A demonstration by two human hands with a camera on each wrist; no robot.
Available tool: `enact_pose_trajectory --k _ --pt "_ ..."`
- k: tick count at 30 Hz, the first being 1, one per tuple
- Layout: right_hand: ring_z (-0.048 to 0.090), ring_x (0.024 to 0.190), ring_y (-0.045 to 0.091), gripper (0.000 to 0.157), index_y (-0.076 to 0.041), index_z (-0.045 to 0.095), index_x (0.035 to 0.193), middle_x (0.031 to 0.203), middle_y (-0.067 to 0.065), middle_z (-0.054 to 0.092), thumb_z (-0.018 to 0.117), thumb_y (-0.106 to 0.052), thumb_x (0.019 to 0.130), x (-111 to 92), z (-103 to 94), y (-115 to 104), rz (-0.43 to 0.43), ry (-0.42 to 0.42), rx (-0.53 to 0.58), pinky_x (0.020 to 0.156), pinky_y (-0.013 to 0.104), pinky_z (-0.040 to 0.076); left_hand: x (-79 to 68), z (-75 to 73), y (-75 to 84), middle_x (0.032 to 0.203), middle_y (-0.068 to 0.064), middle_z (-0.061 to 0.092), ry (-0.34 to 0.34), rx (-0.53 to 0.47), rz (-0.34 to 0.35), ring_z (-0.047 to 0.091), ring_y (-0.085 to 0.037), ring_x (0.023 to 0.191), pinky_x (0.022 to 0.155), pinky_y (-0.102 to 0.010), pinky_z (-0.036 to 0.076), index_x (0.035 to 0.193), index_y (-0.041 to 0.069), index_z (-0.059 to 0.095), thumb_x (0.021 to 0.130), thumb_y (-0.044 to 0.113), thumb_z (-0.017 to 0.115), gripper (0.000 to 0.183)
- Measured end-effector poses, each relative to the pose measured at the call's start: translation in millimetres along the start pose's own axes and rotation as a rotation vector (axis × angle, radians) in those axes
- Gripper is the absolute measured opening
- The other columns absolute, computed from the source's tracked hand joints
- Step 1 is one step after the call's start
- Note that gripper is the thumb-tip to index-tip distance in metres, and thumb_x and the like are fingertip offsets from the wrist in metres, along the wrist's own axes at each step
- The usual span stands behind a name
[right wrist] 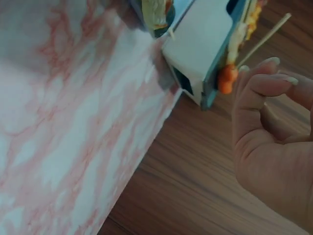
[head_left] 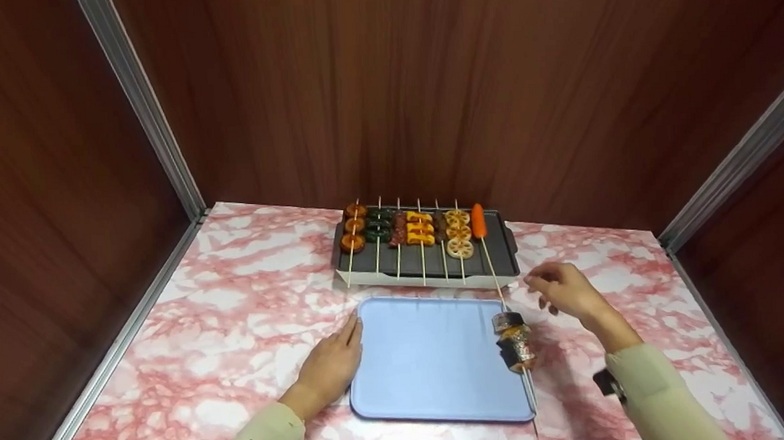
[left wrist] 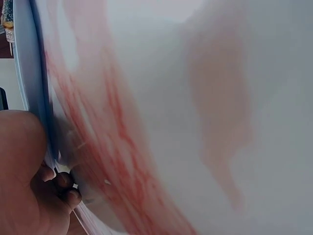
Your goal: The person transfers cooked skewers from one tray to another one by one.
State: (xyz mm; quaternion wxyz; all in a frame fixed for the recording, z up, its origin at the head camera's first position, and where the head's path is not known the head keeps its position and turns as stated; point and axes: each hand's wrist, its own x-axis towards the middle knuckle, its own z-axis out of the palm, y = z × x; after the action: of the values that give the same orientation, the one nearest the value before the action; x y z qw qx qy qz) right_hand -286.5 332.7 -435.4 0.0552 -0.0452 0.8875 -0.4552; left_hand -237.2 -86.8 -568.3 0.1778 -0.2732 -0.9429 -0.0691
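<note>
A light blue tray (head_left: 440, 365) lies on the table in the head view. My left hand (head_left: 332, 360) holds its left edge; in the left wrist view, fingers (left wrist: 63, 182) curl at the rim. Along the tray's right rim lies a skewer of silver-and-black chunks (head_left: 514, 341). My right hand (head_left: 567, 294) hovers right of the tray's upper corner, fingers loosely bent around nothing. Nearest to it is the stick of an orange, carrot-shaped skewer (head_left: 479, 222), whose tip lies on the grill (head_left: 495, 261). In the right wrist view, that stick (right wrist: 266, 38) passes close by the fingertips.
Several more skewers lie side by side on the dark grill, among them lotus root slices (head_left: 459, 233), yellow chunks (head_left: 420, 228) and brown rounds (head_left: 354, 229). The red-and-white marbled table (head_left: 224, 349) meets brown panel walls (head_left: 359, 101) at the back and sides.
</note>
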Motion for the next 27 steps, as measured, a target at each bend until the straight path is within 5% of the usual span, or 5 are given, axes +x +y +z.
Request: enact_pose_trajectory --k 13,27 --pt "0.055 0.064 0.015 0.033 0.016 0.064 0.112 0.084 0.011 0.065 0.062 -0.015 0.101 53.3 24.0 -3.1 0.065 -0.056 0.154 0.055 0.025 0.048 -1.0 -0.6 -0.2 0.147 -0.027 0.053 0.004 -0.021 -0.005 0.070 -0.033 0.103 0.081 -0.043 0.058 0.140 -0.011 0.054 0.104 0.013 0.056 0.043" --pt "0.053 0.058 0.008 0.027 0.022 0.058 0.116 0.078 0.006 0.066 0.050 0.001 0.101 64.1 37.9 -5.2 0.080 -0.130 0.258 0.052 0.024 0.050 -1.2 1.0 -0.2 0.147 -0.026 0.053 0.019 0.004 0.001 0.070 -0.031 0.102 0.083 -0.041 0.058 0.140 -0.011 0.054 0.105 0.014 0.056 0.043"
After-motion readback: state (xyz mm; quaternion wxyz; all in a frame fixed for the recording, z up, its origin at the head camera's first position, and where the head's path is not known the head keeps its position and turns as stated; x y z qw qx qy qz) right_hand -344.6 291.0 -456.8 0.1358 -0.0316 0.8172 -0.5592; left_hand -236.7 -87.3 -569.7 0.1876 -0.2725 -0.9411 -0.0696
